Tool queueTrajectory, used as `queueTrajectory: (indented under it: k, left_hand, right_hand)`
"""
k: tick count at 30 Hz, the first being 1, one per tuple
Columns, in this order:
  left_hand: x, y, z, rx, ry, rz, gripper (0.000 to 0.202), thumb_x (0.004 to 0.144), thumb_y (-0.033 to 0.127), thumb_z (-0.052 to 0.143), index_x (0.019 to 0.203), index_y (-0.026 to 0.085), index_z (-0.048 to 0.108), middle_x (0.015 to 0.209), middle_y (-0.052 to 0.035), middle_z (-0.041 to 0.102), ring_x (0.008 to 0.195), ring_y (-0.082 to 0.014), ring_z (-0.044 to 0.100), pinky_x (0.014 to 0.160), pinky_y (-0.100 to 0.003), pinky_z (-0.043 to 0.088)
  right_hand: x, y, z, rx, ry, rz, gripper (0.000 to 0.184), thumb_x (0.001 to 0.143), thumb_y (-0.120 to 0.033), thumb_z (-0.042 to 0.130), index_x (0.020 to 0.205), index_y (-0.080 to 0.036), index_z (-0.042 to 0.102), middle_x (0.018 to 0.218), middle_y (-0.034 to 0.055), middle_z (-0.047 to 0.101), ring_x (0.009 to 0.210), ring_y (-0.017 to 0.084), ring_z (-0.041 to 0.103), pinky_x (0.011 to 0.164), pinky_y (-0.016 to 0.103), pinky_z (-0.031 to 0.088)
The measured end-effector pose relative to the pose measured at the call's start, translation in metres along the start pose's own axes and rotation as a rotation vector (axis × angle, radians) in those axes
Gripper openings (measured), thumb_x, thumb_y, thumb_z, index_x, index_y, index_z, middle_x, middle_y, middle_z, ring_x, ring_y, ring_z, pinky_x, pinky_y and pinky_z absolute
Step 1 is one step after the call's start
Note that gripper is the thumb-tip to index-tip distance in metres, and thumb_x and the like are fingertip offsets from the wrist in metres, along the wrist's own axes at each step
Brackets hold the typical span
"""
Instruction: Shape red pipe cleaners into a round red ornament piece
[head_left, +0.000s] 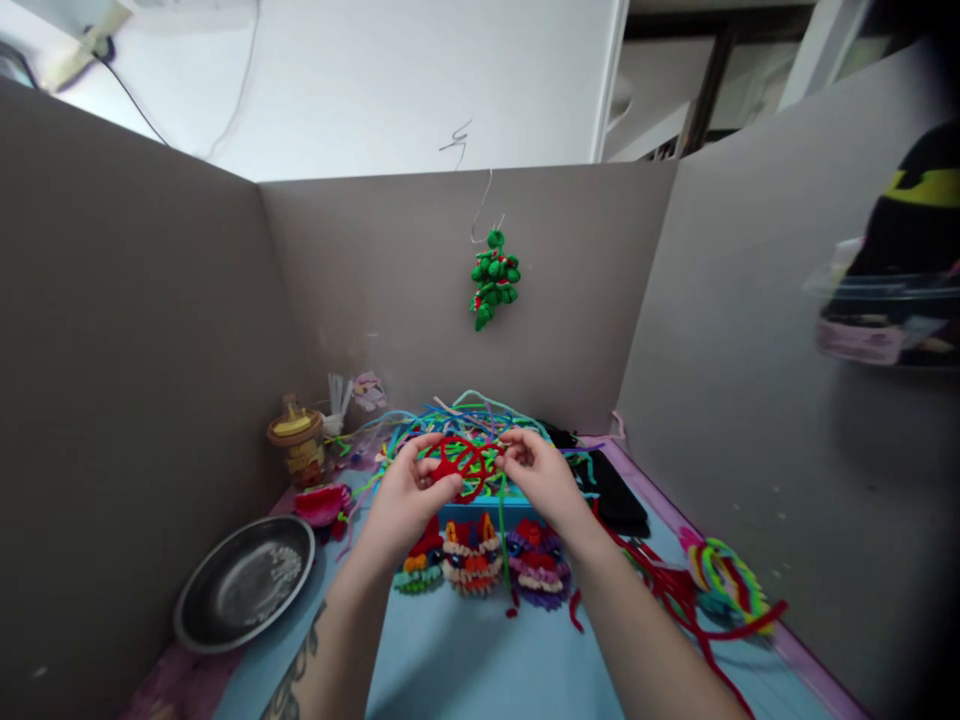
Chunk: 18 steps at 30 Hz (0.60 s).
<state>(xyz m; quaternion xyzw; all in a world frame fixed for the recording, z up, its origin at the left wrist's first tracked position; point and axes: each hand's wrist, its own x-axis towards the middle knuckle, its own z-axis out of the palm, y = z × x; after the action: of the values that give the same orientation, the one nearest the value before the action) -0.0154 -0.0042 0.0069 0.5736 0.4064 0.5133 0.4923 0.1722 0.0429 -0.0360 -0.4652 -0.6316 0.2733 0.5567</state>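
Between my two hands a looped red pipe cleaner [466, 462] is held up in front of a pile of colored pipe cleaners [450, 415]. My left hand [411, 490] pinches its left side between thumb and fingers. At its right end, my right hand [536, 472] has thumb and forefinger closed on it. A green pipe cleaner [503, 530] hangs down beside the right hand; whether it is held too I cannot tell. Below the hands sit fuzzy figures: one orange and cream [472, 560], one purple and red [537, 562], and one partly hidden by the left wrist [420, 565].
A metal bowl [225, 590] with small white pieces stands at left, near a brown lidded cup [298, 445]. Red pipe cleaners [675, 595] and a multicolored coil [731, 585] lie at right by a black flat object [616, 495]. A green ornament [495, 278] hangs on the back panel.
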Motion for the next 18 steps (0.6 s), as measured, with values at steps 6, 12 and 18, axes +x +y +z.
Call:
queueTrajectory:
  k: [6, 12, 18]
  left_hand:
    - [-0.002, 0.0, -0.001, 0.018, -0.011, 0.006, 0.051, 0.07, 0.023, 0.066, 0.116, 0.017, 0.044, 0.07, 0.0034, 0.058, 0.065, -0.0122, 0.06, 0.065, -0.025, 0.045]
    - [0.005, -0.009, -0.001, 0.156, 0.073, 0.042, 0.052, 0.068, 0.024, 0.066, 0.114, 0.015, 0.044, 0.066, 0.0047, 0.054, 0.063, -0.014, 0.059, 0.062, -0.026, 0.045]
    - [0.001, -0.005, 0.002, 0.141, -0.01, -0.013, 0.051, 0.067, 0.022, 0.066, 0.113, 0.014, 0.045, 0.065, 0.0058, 0.053, 0.059, -0.0106, 0.054, 0.055, -0.021, 0.039]
  right_hand:
    - [-0.004, -0.011, -0.001, -0.046, 0.007, -0.045, 0.011, 0.073, -0.028, 0.056, 0.069, -0.017, 0.057, 0.064, -0.0009, 0.055, 0.059, 0.014, 0.05, 0.057, 0.025, 0.04]
    - [-0.011, -0.024, -0.001, 0.068, 0.108, -0.105, 0.011, 0.076, -0.028, 0.055, 0.072, -0.018, 0.057, 0.066, -0.0006, 0.054, 0.059, 0.013, 0.049, 0.054, 0.023, 0.039]
    - [-0.017, -0.026, 0.006, 0.079, 0.101, -0.273, 0.007, 0.079, -0.018, 0.053, 0.075, -0.019, 0.059, 0.073, 0.0004, 0.056, 0.067, 0.014, 0.053, 0.061, 0.024, 0.042]
